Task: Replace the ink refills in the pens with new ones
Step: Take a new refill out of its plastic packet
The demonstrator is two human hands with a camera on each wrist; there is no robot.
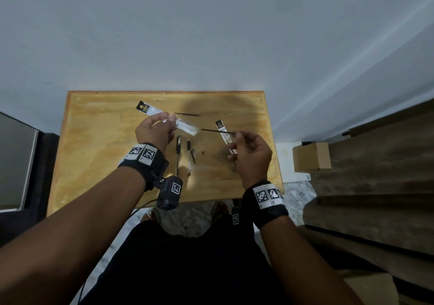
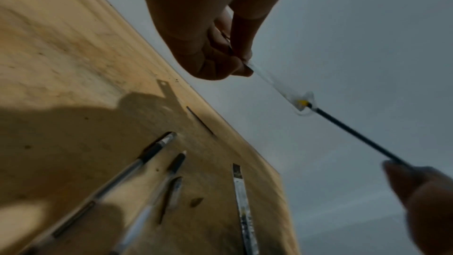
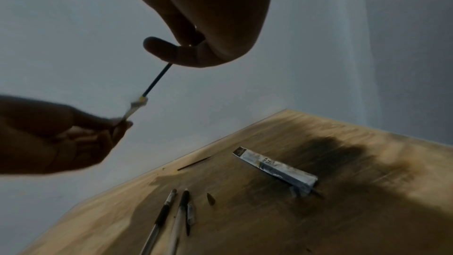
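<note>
Above the wooden table [image 1: 94, 164], my left hand [image 1: 169, 119] pinches a clear refill packet [image 1: 185, 127] by its middle. My right hand [image 1: 236, 135] pinches the far end of a thin dark refill [image 1: 216, 131]. The refill [image 2: 355, 135] is almost out, with only its yellow tip still in the packet's open mouth [image 2: 302, 102]. Two pens [image 1: 178, 154] [image 1: 189, 158] lie side by side on the table below my hands. A small pen part [image 1: 193, 155] lies beside them. In the right wrist view the refill [image 3: 157, 80] runs from my fingers down to the packet [image 3: 137, 104].
A second refill packet [image 1: 224, 135] lies on the table right of the pens, under my right hand. A loose thin refill [image 1: 186, 114] lies near the table's far edge. A cardboard box [image 1: 311, 156] stands on the floor to the right. The wall rises just behind the table.
</note>
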